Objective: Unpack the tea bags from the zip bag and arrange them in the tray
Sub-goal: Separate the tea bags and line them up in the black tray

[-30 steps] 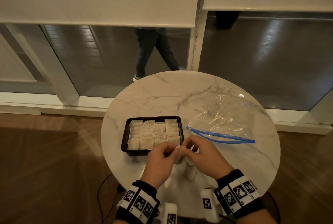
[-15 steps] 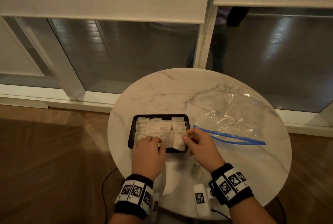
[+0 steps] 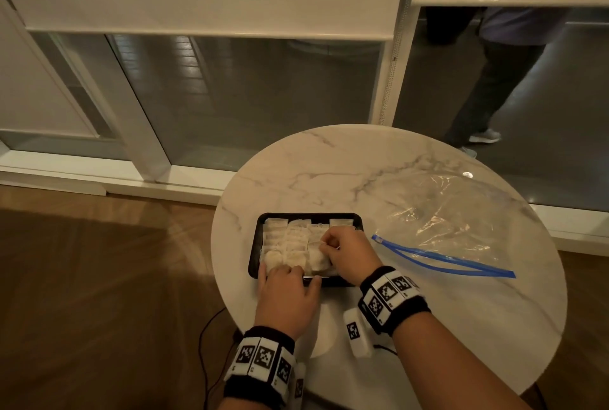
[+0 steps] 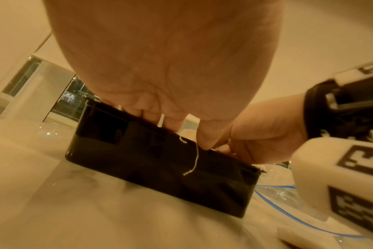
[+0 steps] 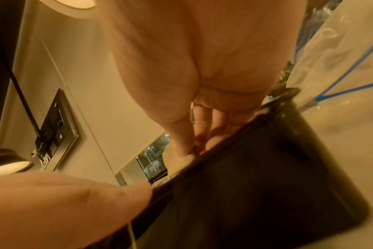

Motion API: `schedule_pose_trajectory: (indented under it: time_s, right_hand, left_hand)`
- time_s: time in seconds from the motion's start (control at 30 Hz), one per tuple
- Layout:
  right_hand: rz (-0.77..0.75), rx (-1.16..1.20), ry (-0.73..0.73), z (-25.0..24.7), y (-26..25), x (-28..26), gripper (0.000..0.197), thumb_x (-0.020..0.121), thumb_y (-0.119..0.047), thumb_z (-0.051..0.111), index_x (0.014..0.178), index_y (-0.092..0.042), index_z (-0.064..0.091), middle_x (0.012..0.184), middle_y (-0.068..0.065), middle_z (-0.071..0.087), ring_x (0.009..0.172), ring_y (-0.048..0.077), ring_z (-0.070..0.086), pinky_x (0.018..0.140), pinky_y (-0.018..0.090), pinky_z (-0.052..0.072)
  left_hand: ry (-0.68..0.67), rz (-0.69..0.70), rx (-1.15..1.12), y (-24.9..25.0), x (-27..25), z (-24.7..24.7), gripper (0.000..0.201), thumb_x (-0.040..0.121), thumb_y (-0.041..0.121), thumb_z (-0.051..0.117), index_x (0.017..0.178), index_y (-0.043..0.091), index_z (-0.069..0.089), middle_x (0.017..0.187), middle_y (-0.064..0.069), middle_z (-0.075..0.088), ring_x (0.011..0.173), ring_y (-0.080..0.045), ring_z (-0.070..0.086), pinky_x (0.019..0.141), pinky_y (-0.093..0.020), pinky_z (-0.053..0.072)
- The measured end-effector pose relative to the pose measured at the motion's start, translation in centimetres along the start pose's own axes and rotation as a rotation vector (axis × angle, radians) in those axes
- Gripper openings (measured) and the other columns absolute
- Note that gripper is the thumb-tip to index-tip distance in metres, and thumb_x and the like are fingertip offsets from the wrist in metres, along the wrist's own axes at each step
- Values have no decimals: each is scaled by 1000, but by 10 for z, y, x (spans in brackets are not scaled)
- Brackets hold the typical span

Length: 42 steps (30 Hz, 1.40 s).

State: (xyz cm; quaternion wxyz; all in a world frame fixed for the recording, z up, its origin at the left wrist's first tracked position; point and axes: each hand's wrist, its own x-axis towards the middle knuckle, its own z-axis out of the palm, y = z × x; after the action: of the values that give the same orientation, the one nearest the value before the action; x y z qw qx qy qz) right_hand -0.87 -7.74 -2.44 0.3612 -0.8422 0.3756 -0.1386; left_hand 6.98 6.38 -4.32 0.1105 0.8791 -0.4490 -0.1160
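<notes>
Marble-patterned round table point(image 3: 445, 320) occupies the lower centre-right of the head view, set before glazed panels with blinds half drawn; a passer-by's legs point(image 3: 487, 86) show at upper right behind the glass. At centre sits the black tray point(image 3: 255, 244), packed with rows of tea bags point(image 3: 290, 238). The left hand point(image 3: 286, 294) rests on the tray's near rim, fingers laid forward over the front row and not visibly gripping. The right hand point(image 3: 346, 256) is curled over the tray's right side, fingertips drawn together on a bag; the exact pinch cannot be confirmed. The zip bag point(image 3: 454, 218) lies flat to the right, apart from the tray, blue seal open, seemingly emptied.

Left wrist view: the tray's side wall point(image 4: 160, 168) fills centre frame. Fingers go over the rim, tips hidden inside. A loose string point(image 4: 194, 158) hangs over the outer wall at centre. The right hand point(image 4: 264, 134) enters from the right.

Right wrist view: thumb and fingers point(image 5: 202, 133) point down past the tray's rim point(image 5: 266, 185); contact is obscured. The zip bag's blue seal point(image 5: 351, 80) appears at upper right.

Risk assessment: the trailing string could snag on a withdrawing hand and drag its bag out of line. Pressing a bag into so tight a row may buckle or lift neighbours.
</notes>
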Motion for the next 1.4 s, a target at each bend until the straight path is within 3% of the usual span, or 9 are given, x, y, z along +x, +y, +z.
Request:
schedule_pose_trajectory:
  time_s: [0.23, 0.53, 0.63, 0.83, 0.93, 1.0, 1.17, 1.4]
  right_hand:
    - [92, -80, -117, 12, 3, 14, 7, 93, -22, 66, 97, -18, 71, 83, -4, 63, 82, 13, 63, 79, 27, 53]
    - [104, -157, -160, 16, 0, 14, 9, 90, -19, 68, 99, -18, 70, 90, -3, 65, 86, 13, 62, 74, 22, 47]
    - [92, -177, -163, 14, 1, 13, 13, 91, -17, 66, 104, -16, 70, 98, 1, 67, 87, 13, 60, 75, 21, 46]
    - [103, -153, -171, 6, -2, 11, 16, 92, -18, 67, 108, -18, 65, 99, 0, 64, 86, 12, 59, 75, 21, 46]
    - [102, -93, -88, -5, -3, 5, 21, 93, -23, 66, 114, -21, 63, 104, 0, 65, 86, 10, 58, 75, 20, 46]
    - [102, 4, 28, -15, -3, -4, 19, 93, -24, 66, 112, -25, 62, 98, -5, 63, 83, 7, 60, 67, 17, 45]
    - [163, 299, 233, -46, 19, -40, 14, 94, -21, 65, 107, -27, 63, 98, -8, 63, 87, 5, 62, 62, 14, 45]
    - [361, 230, 167, -59, 92, -83, 16, 91, -21, 69, 106, -22, 65, 95, -5, 62, 86, 7, 60, 69, 21, 45]
  left_hand:
    - [14, -8, 44, 1, 1, 1, 50, 100, 57, 30, 109, 25, 67, 111, 5, 64, 117, -15, 54, 125, -45, 3]
    - [48, -5, 64, 0, 1, 5, 50, 100, 57, 29, 107, 25, 67, 109, 6, 63, 116, -13, 53, 125, -44, 7]
    - [53, -5, 54, 0, 1, 3, 49, 100, 56, 30, 108, 24, 67, 111, 6, 62, 117, -13, 52, 126, -44, 5]
    - [79, 12, -1, 0, -2, -2, 40, 100, 55, 32, 115, 32, 61, 115, 9, 57, 120, -13, 50, 124, -45, -1]
    - [40, 2, 36, 4, -5, -9, 40, 99, 61, 31, 122, 41, 57, 129, 8, 52, 128, -19, 45, 123, -53, 4]
    - [-8, -3, 70, 8, -6, -13, 46, 97, 68, 28, 127, 46, 55, 139, 5, 46, 133, -25, 40, 121, -61, 7]
    - [-130, -8, 157, 13, -4, -19, 55, 93, 76, 22, 128, 49, 55, 149, 1, 39, 137, -32, 39, 114, -74, -5]
    - [-169, -21, 194, 14, -3, -22, 62, 92, 79, 20, 133, 46, 53, 146, 1, 43, 138, -32, 39, 112, -75, -9]
